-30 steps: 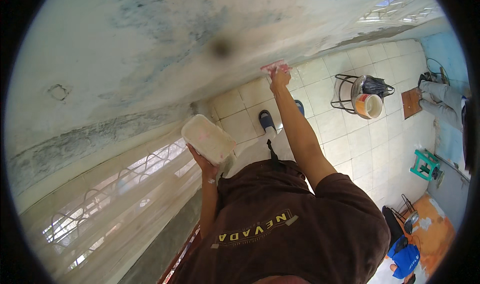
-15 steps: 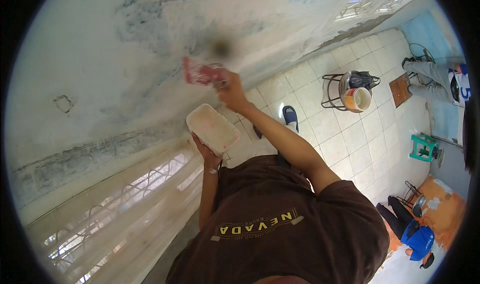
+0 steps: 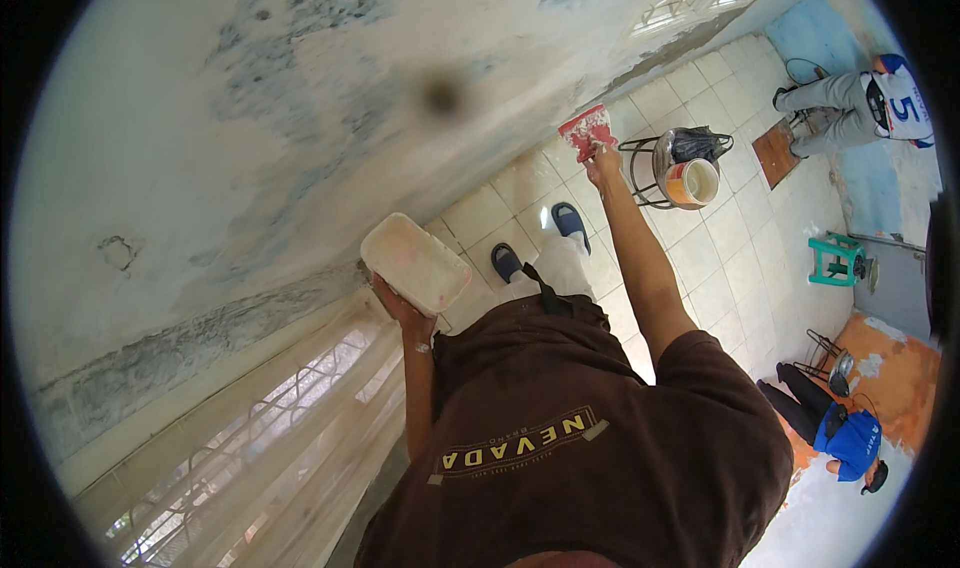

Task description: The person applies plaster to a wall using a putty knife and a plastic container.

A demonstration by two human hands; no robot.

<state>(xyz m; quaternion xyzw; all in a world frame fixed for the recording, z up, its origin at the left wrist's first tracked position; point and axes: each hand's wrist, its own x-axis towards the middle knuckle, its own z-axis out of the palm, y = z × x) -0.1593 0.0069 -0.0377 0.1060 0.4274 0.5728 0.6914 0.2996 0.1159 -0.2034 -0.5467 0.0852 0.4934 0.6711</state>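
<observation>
A pale rectangular tray (image 3: 415,264) with rounded corners was held in the left hand (image 3: 405,311) by its near left side, the fingers being partly hidden by the tray; it was positioned in front of the body, near a sheer curtain (image 3: 300,423). A flat red scraper (image 3: 586,132), smeared with white paste, was gripped by its near end in the right hand (image 3: 603,164), with the arm extended forward. The scraper was seen near the base of the patchy wall (image 3: 180,138); whether the wall was touched could not be determined. An orange-and-white bucket (image 3: 692,183) and a black bag (image 3: 698,145) were supported on a stool (image 3: 663,156) to the right, on the tiled floor (image 3: 475,211).
</observation>
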